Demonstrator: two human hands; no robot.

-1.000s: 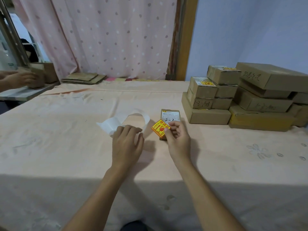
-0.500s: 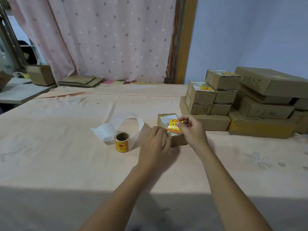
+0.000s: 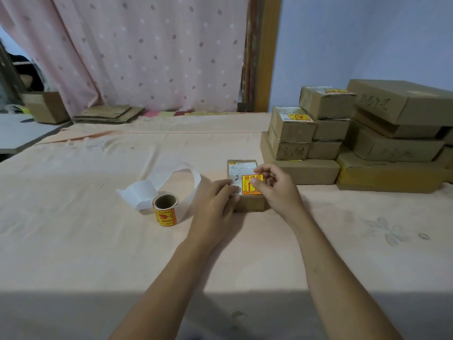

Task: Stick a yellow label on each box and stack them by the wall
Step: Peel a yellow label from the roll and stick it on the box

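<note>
My right fingers [image 3: 261, 170] are pinching the yellow label [image 3: 250, 184] against the top of the small box [image 3: 247, 204] at mid-counter [image 3: 98, 241]. My left fingers [image 3: 225, 190] are lying released on its 8 o'clock corner. The label roll [image 3: 165, 212] is standing at its 9 o'clock, the stacked boxes [image 3: 355, 138] at 2 o'clock.

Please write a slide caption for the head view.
Right hand pinches a yellow label onto a small box; left hand steadies it.

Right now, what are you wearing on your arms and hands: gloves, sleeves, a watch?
Nothing that shows. The left hand and right hand are bare: no gloves, rings or watch. The left forearm and right forearm are uncovered to the frame's edge, no sleeve in view.
</note>
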